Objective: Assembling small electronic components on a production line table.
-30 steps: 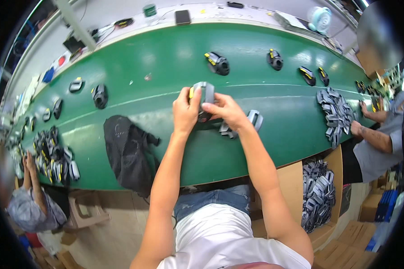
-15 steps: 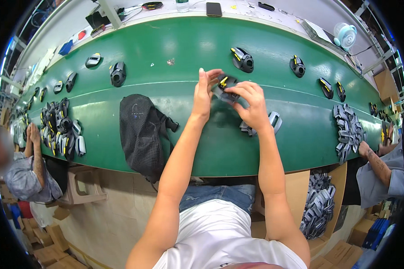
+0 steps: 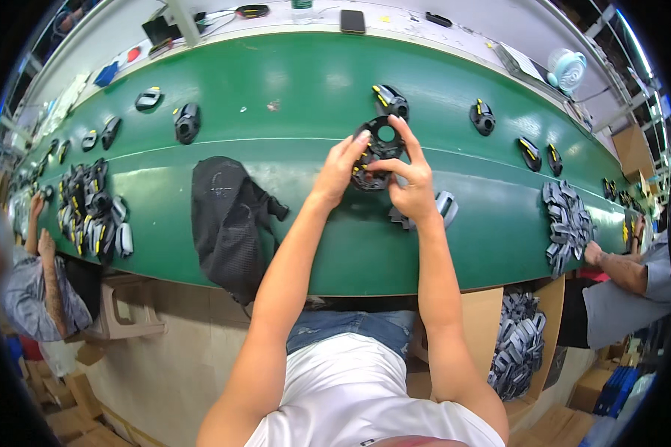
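Note:
Above the middle of the green table [image 3: 335, 253], a black plastic housing [image 3: 368, 179] with a round hole and small yellow pieces is held up between both my hands. Its hollow inner side faces me. The fingers of my left hand [image 3: 335, 174] grip its left edge, thumb at the top. My right hand [image 3: 414, 185] grips the right side, with a fingertip pressed onto the inside. Just beyond stands a dark grey and yellow shell [image 3: 392, 99], partly overlapped by the held one. Beside my right wrist lie light grey trim pieces [image 3: 446, 204], partly hidden by my forearm.
A black mesh bag [image 3: 227, 216] lies left of my left forearm. Piles of shells [image 3: 89, 201] and grey pieces [image 3: 566, 216] sit at either side. A carton [image 3: 548, 320] of grey parts stands below the right table edge. Co-workers sit left and right.
The housing has turned so its hollow inside and round hole face me. My left hand has gone from spread fingers to gripping its edge.

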Motion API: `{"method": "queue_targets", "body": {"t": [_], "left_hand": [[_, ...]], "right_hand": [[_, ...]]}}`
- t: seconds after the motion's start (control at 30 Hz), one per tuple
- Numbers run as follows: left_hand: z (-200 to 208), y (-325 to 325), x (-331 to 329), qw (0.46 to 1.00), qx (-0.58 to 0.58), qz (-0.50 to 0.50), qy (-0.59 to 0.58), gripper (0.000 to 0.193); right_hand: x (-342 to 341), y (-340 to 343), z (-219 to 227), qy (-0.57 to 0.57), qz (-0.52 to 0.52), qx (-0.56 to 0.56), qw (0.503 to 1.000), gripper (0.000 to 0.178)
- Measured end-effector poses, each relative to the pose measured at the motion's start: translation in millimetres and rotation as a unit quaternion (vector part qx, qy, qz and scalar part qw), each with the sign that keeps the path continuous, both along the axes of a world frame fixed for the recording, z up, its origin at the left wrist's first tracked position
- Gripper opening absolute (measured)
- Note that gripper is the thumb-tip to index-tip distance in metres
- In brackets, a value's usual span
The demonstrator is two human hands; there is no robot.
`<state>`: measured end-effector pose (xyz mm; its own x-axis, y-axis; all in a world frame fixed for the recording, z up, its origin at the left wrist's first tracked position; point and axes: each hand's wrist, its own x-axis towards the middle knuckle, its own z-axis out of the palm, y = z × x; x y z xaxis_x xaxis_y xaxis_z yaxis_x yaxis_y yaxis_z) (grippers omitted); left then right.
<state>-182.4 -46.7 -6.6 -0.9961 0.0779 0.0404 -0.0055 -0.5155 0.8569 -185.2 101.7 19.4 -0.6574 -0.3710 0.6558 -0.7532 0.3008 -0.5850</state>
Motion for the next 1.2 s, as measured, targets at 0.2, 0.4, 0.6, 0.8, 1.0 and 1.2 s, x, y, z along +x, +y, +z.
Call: {"method": "queue_targets", "body": {"t": [0.2, 0.4, 0.6, 0.8, 1.0, 1.2], "left_hand": [[2.8, 6.8, 1.6, 0.996, -0.025, 0.083, 0.037, 0.029], [3.2, 13.3, 2.0, 0.990, -0.016, 0.126, 0.066, 0.021], [-9.4, 14.3, -3.2, 0.981, -0.080, 0.158, 0.084, 0.024], [6.1, 18.1, 3.5, 0.990, 0.011, 0.130, 0.060, 0.033], [8.1, 32.6, 10.6, 0.986, 0.102, 0.134, 0.006, 0.032], [-2.4, 25.4, 4.7, 0.977, -0.001, 0.194, 0.087, 0.030]], "right_hand": [[2.8, -1.5, -7.4, -0.208, 0.102, -0.240, 0.943, 0.047], [2.6, -12.7, -22.9, -0.321, -0.035, -0.274, 0.906, 0.029], [0.1, -8.7, -26.0, -0.403, -0.047, -0.219, 0.887, 0.024], [2.0, -17.9, -29.9, -0.356, 0.017, -0.371, 0.857, 0.020], [4.1, -16.6, -31.1, -0.365, 0.028, -0.411, 0.835, 0.023], [3.7, -20.1, -29.4, -0.407, 0.049, -0.422, 0.809, 0.024]]}}
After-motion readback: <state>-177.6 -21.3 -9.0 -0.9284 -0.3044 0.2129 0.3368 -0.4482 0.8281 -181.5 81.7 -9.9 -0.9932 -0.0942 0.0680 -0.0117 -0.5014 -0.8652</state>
